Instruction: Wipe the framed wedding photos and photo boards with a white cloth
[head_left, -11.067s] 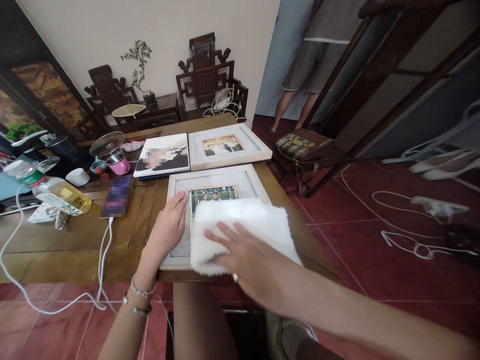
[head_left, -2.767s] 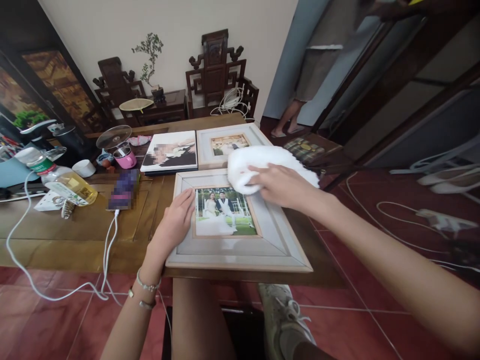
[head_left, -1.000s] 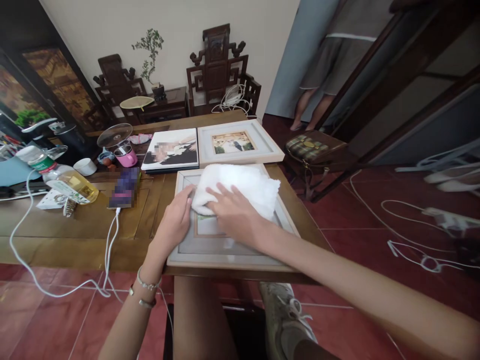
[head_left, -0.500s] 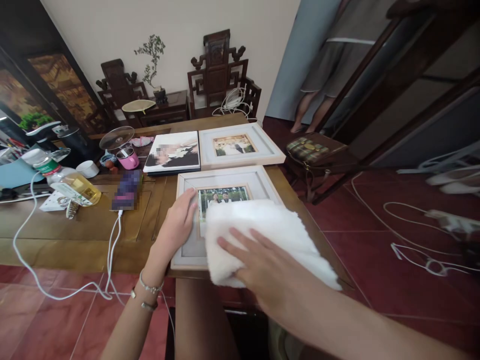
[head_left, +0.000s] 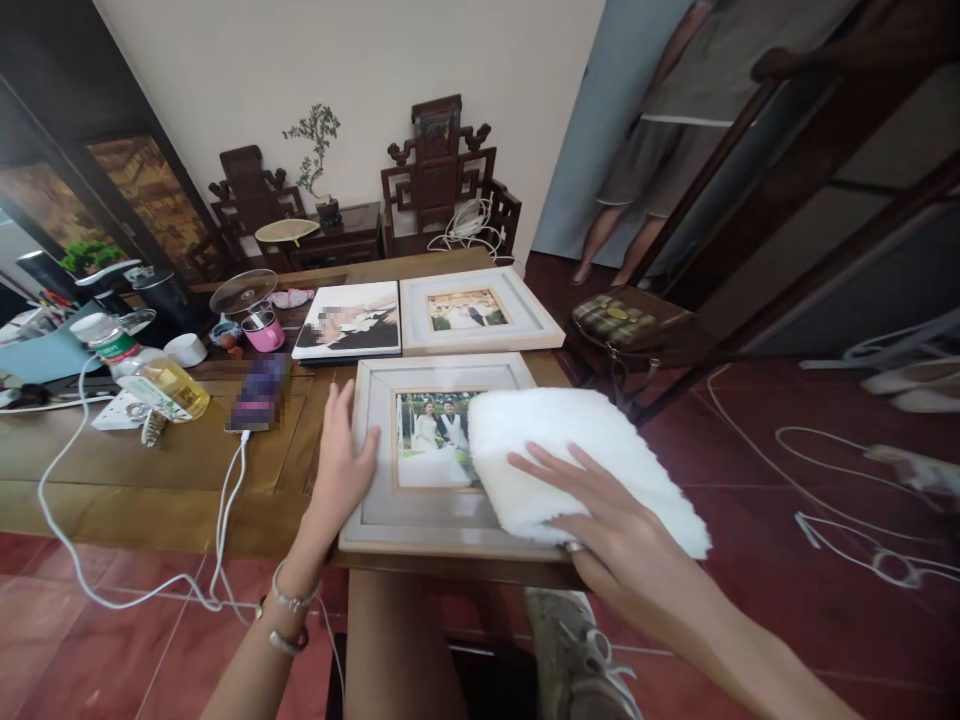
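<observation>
Cloth point(head_left: 540, 418), white and fluffy, lies over the right side of a pale picture frame point(head_left: 427, 514) beneath the right hand point(head_left: 607, 525), its fingers spread out on top. The left hand point(head_left: 343, 465) is at the frame's left edge, fingers open, thumb on the border. The frame lies flat on a wooden table point(head_left: 165, 500); beyond it lies a second frame point(head_left: 472, 312), and farther back stands a carved chair point(head_left: 437, 165).

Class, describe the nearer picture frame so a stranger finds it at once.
On the wooden table, look near right. A pale picture frame lies there, left hand at its left side. Unlike the far frame, it is partly covered by a white cloth.
</observation>
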